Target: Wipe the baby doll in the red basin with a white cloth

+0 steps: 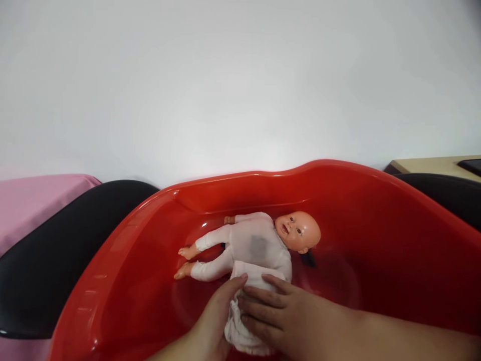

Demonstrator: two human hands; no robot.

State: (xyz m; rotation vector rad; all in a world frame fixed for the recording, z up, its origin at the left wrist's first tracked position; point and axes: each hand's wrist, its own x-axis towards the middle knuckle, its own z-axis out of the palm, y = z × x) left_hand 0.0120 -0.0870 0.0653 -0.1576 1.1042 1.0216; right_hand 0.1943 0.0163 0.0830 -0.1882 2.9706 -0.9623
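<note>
A baby doll (255, 245) in a white suit lies on its back inside a red plastic tub (361, 210), head to the right, feet to the left. Both my hands are low in the tub in front of the doll, on a bunched white cloth (244, 326) that reaches up to the doll's side. My left hand (218, 316) grips the cloth from the left with its thumb on top. My right hand (278, 313) presses on the cloth from the right, fingers together and curled over it.
A black rounded surface (56, 250) lies under the tub on the left and shows again at the right (451, 193). Pink fabric (30, 200) sits at far left. A wooden tabletop (424, 164) is at far right. A white wall fills the background.
</note>
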